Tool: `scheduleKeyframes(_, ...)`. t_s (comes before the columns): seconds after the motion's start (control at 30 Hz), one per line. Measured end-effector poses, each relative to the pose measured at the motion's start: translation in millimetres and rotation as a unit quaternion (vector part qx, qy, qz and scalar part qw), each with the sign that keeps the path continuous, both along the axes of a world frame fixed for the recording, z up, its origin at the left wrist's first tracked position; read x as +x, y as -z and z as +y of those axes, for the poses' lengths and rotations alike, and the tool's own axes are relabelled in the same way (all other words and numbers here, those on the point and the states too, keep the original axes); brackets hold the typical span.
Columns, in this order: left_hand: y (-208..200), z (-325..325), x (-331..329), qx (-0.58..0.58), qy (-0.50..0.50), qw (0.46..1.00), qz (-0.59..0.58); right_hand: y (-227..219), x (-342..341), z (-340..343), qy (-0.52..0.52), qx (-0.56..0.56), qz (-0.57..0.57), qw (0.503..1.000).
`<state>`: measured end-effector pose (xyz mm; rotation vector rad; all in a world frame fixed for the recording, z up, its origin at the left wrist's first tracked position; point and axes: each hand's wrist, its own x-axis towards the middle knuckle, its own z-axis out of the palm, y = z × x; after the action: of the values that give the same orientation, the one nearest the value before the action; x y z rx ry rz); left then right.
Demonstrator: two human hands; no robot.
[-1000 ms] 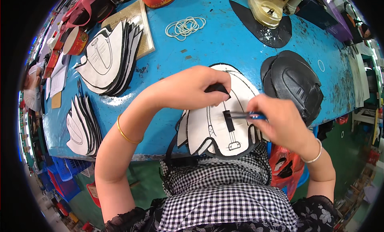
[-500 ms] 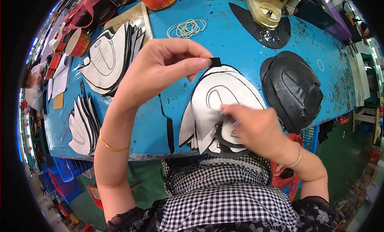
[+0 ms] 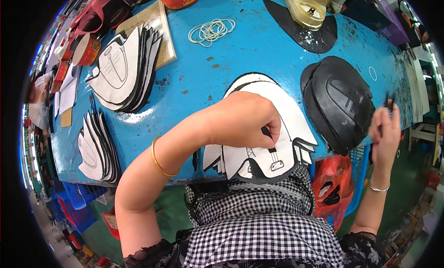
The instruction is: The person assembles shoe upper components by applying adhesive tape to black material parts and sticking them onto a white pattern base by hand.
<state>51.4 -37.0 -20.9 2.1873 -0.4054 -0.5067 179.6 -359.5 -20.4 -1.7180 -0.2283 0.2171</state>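
My left hand (image 3: 254, 120) is closed in a pinch on a short black strip (image 3: 267, 133), mostly hidden by the fingers. It hovers over or rests on a stack of white cut pieces (image 3: 289, 115) with black edges, at the table's near edge. A drawn outline and a small buckle-like shape show on the top piece below the fingers. My right hand (image 3: 386, 129) is raised at the right, beyond the black pieces, with fingers curled. A small dark thing (image 3: 390, 101) at its fingertips is too blurred to name.
Stacked black moulded pieces (image 3: 342, 101) lie right of the white stack. Two more stacks of white pieces (image 3: 121, 71) stand at left. A loop of pale cord (image 3: 212, 32) and a tub of whitish residue (image 3: 311, 11) lie farther back. A red bag (image 3: 330, 189) hangs below the edge.
My left hand has come down and right with the black strip onto the white stack. My right hand has left the stack and swung out to the right.
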Motion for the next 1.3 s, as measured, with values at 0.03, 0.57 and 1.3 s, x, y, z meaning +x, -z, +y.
scheduleKeyframes(0.03,1,-2,1,0.022,0.001,1.0,-0.018,-3,-14,13,-0.043,-0.005,0.012,0.999)
scheduleKeyframes(0.57,-1,14,4,0.119,-0.031,0.99,-0.066,12,-28,99,-0.544,-0.18,-0.303,0.761)
scheduleKeyframes(1.3,8,20,5,0.031,-0.036,0.997,-0.063,13,-26,117,-0.462,-0.278,-0.296,0.789)
